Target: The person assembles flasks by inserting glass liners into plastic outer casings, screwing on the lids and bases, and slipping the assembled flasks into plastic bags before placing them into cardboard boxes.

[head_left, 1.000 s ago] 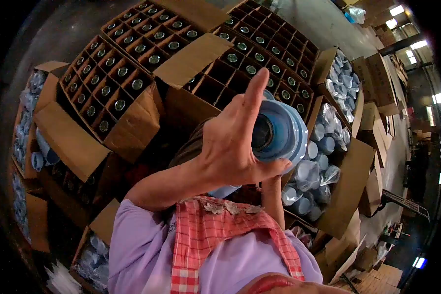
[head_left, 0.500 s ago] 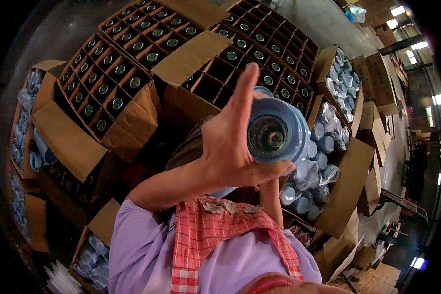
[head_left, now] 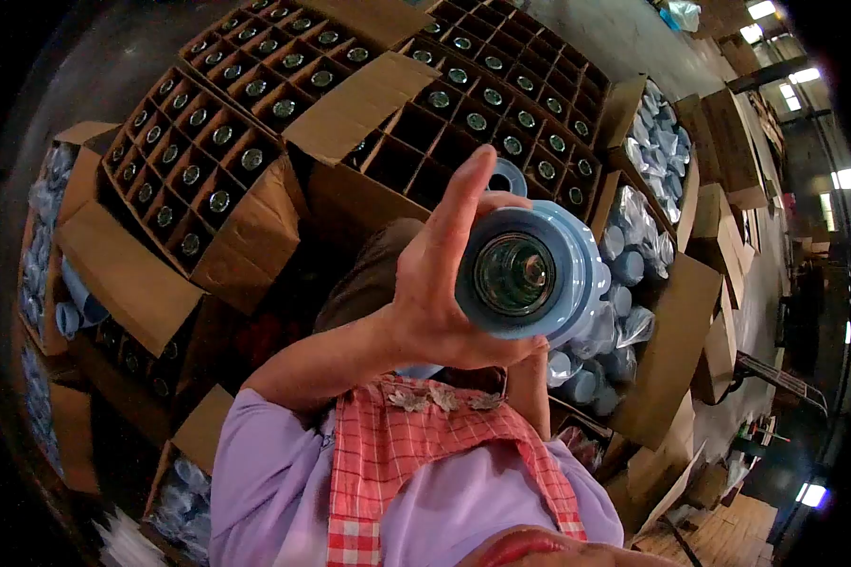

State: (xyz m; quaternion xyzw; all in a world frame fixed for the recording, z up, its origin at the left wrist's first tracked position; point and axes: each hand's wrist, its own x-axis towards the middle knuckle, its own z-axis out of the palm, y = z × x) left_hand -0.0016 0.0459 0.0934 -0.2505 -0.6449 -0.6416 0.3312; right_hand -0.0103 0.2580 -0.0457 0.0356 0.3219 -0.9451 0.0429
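Note:
A light blue plastic thermos flask point(head_left: 577, 250) is held up before my chest, its round mouth facing me. Clear glass point(head_left: 513, 274) shows inside the mouth. My left hand point(head_left: 435, 283) is wrapped round the flask's left side, with one finger stretched upward and another digit along the lower rim. A small blue ring point(head_left: 509, 177) shows just beyond the flask's upper edge. My right forearm point(head_left: 529, 392) rises behind the flask, which hides most of my right hand and its fingers.
Divided cartons of glass bottle-like pieces stand ahead, one carton point(head_left: 194, 156) at left and another point(head_left: 501, 104) beyond the flask. Open boxes of blue plastic parts point(head_left: 624, 269) are at right, with more parts point(head_left: 43, 246) at far left. Cardboard flaps point(head_left: 359, 109) stick out between them.
The flask has shifted slightly left and tilted, so more of its side and the blue ring show. My left hand stays round it.

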